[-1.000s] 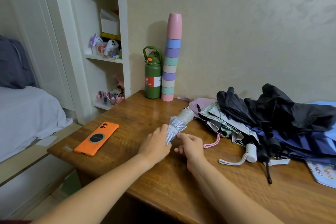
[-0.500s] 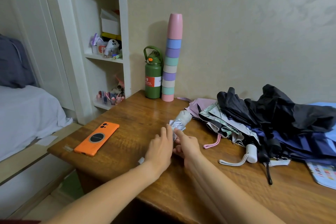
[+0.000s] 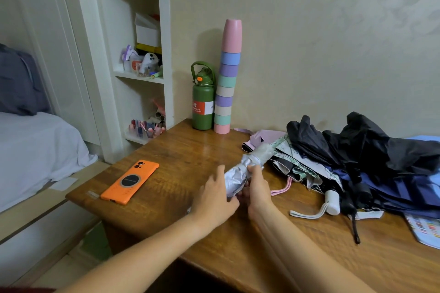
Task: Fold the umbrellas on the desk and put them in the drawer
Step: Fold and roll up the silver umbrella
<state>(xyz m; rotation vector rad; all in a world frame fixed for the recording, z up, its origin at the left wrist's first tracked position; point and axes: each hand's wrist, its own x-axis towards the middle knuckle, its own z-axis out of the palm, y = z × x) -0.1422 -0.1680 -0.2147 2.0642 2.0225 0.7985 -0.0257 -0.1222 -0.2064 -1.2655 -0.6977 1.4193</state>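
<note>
Phone [image 3: 129, 181] lies left of hands; umbrella pile [image 3: 357, 161] lies right on desk [image 3: 181, 150].

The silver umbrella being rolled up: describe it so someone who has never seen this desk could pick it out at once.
On the wooden desk, look left of the heap of unfolded dark and patterned umbrellas. The crinkled silver foil-like umbrella lies there, held between the left hand and right hand. Unlike its neighbours, it is rolled into a tight shiny bundle.
</note>
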